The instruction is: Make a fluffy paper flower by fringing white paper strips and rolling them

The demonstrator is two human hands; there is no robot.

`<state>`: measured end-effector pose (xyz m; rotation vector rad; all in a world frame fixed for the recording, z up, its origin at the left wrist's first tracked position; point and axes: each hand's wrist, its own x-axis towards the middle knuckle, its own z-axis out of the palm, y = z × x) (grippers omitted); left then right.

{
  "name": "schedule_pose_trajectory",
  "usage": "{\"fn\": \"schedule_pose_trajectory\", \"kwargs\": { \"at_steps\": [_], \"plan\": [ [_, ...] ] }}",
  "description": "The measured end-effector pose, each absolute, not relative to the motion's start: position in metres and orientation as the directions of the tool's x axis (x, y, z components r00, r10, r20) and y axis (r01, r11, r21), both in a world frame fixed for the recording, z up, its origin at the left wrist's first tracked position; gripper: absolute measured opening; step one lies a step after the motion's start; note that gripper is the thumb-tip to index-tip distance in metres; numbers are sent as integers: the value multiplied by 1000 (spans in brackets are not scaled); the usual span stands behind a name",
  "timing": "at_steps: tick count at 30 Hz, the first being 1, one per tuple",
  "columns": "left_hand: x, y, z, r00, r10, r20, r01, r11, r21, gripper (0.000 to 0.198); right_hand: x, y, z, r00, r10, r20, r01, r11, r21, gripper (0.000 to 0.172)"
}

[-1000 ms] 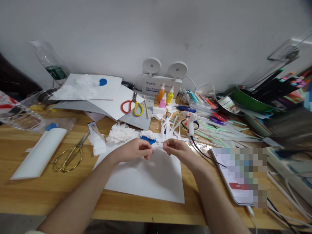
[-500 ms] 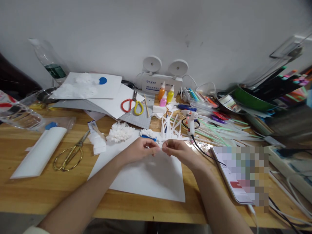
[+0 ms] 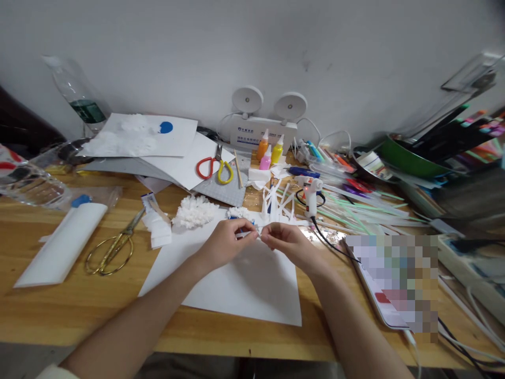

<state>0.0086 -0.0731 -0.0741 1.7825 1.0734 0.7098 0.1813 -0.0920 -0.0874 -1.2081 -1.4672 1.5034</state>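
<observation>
Fingertips pinched, my left hand [image 3: 226,241] is closed on a thin white paper strip [image 3: 259,231] above a white sheet of paper [image 3: 244,289]. My right hand [image 3: 287,241] pinches the same small strip, its fingertips almost meeting the left ones. Most of the strip is hidden by the fingers. Just beyond the left hand lies a small blue piece topped with white crumpled bits [image 3: 239,212]. A ruffled white paper clump [image 3: 194,212] sits at the sheet's far left edge. More loose white paper strips [image 3: 282,202] lie behind the right hand.
Gold-handled scissors [image 3: 110,252] and a rolled white sheet [image 3: 63,247] lie left. Red-and-yellow-handled scissors [image 3: 215,168] rest on a grey board. A hot glue gun [image 3: 311,197] trails its cord beside a phone [image 3: 389,300]. Paint bottles [image 3: 266,158] and straws [image 3: 347,210] stand or lie farther back.
Both hands stay pinched together over the sheet, with fingertips slightly shifted. More of the white strip shows between them. The view has tilted slightly.
</observation>
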Motion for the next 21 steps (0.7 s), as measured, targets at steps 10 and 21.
{"fn": "schedule_pose_trajectory", "kwargs": {
  "at_steps": [10, 21],
  "plan": [
    [10, -74, -75, 443, 896, 36, 370, -219, 903, 17, 175, -91, -92, -247, 964, -99, 132, -67, -989, 22],
    [11, -72, -75, 435, 900, 32, 359, -206, 910, 18, 174, -92, -92, -199, 977, -79, 148, -49, -988, 23]
  ]
}}
